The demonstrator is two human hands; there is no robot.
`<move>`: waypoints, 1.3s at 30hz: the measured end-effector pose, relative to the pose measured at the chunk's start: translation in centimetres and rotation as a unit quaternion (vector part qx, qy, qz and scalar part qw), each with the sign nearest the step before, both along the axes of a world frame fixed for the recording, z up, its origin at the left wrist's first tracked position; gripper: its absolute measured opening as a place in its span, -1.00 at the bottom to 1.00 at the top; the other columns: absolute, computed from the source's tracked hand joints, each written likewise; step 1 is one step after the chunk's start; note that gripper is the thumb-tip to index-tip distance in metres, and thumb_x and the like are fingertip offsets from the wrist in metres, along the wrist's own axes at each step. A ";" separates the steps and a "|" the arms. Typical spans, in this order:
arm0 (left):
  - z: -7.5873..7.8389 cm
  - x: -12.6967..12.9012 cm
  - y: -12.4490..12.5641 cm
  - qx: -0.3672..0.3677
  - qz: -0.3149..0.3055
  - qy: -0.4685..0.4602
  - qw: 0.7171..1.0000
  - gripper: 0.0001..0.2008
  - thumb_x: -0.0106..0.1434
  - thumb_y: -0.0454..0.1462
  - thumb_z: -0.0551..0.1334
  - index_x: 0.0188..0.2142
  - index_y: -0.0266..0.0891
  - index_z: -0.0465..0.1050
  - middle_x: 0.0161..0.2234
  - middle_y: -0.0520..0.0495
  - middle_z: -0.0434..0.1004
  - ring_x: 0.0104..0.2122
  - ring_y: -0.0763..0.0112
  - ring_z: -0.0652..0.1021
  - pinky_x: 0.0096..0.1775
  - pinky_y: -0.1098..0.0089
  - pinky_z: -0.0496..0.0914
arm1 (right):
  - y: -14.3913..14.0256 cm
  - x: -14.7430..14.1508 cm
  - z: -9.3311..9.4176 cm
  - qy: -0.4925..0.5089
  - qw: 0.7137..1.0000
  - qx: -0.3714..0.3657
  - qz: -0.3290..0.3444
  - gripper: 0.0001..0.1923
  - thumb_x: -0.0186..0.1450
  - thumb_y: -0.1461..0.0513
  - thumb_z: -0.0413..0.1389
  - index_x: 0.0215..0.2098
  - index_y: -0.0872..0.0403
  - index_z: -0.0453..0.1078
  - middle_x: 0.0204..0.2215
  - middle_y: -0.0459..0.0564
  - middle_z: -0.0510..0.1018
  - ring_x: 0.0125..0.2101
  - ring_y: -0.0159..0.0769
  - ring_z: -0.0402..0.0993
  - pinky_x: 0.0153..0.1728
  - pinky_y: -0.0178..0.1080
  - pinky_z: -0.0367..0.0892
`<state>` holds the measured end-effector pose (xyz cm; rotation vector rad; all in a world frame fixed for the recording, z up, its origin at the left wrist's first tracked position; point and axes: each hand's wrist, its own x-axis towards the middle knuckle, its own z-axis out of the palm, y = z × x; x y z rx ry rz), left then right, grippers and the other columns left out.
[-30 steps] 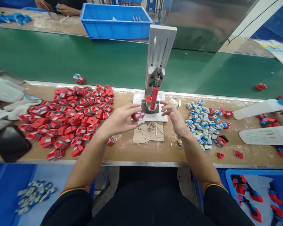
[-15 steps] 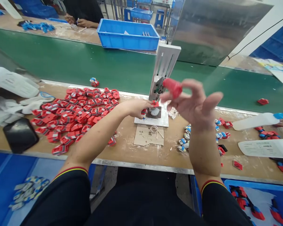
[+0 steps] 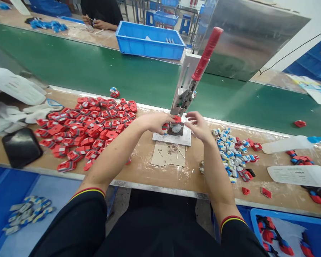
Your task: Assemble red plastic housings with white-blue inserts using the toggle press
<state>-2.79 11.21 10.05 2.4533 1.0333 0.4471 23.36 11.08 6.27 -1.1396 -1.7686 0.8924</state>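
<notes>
One torn sheet of cardboard [image 3: 163, 159] lies on the surface [image 3: 144, 173], just nearer than the hands. The left hand [image 3: 157, 122] is curled round a small red piece [image 3: 165, 127], its fingertips at a red part [image 3: 177, 119] on the press [image 3: 182, 100]. The right hand [image 3: 199, 127], loosely open, holds nothing visible across from it. By its looks, the small red piece should be light, stiff and slightly slick, best pinched by opposite sides. Red pieces [image 3: 91, 128] spread left of the left hand, white-and-blue pieces [image 3: 228, 150] right of the right. Beyond both hands, a red handle [image 3: 206, 55] points up before a green belt [image 3: 147, 78].
</notes>
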 end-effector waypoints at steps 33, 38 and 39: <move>-8.1 -1.0 2.7 -0.181 0.125 -0.693 0.687 -0.50 0.18 -0.14 0.53 0.07 0.27 0.48 0.03 0.05 0.64 -0.10 0.32 0.69 -0.15 0.34 0.65 | -3.7 5.8 -3.1 0.292 0.953 -0.079 -0.018 -0.10 0.00 -0.52 0.08 0.12 -0.29 0.44 -0.33 -0.01 0.45 -0.43 -0.24 0.26 -0.55 -0.22 0.15; -7.7 0.5 2.7 -0.222 0.159 -0.673 0.688 -0.55 0.18 -0.09 0.48 0.01 0.10 0.39 -0.06 0.03 0.65 -0.17 0.34 0.70 -0.06 0.25 0.65 | 4.5 6.0 -1.9 0.125 0.985 -0.049 -0.112 -0.40 0.35 -0.13 0.03 0.30 -0.17 0.26 0.13 0.10 0.52 -0.09 -0.20 0.52 -0.23 -0.15 0.47; -7.7 0.7 2.7 -0.222 0.174 -0.661 0.696 -0.55 0.19 -0.05 0.47 -0.01 0.07 0.36 -0.09 0.03 0.64 -0.19 0.36 0.70 -0.07 0.25 0.65 | 6.7 5.7 -1.8 0.050 0.987 -0.039 -0.145 -0.44 0.38 -0.05 0.00 0.29 -0.11 0.26 0.15 0.12 0.51 -0.07 -0.19 0.52 -0.15 -0.11 0.50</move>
